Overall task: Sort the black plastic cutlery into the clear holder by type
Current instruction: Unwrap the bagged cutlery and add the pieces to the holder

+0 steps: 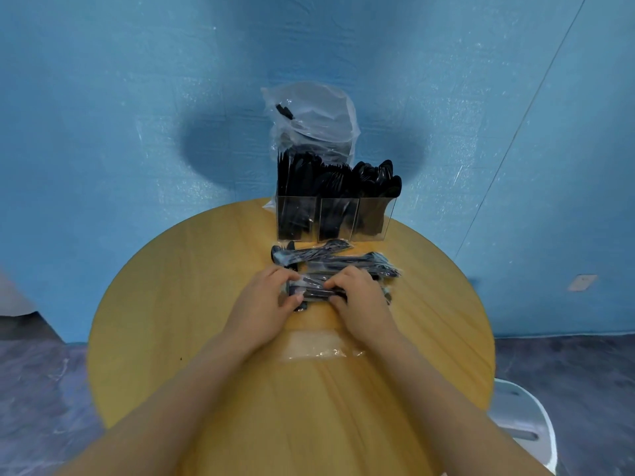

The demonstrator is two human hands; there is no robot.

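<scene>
Both gripping one wrapped cutlery packet, left hand at 9 o'clock, right hand at 3; likely to scatter pieces across desk if torn abruptly.

Two bare forearms, left hand, right hand, no sleeves (no rings or watch)
</scene>
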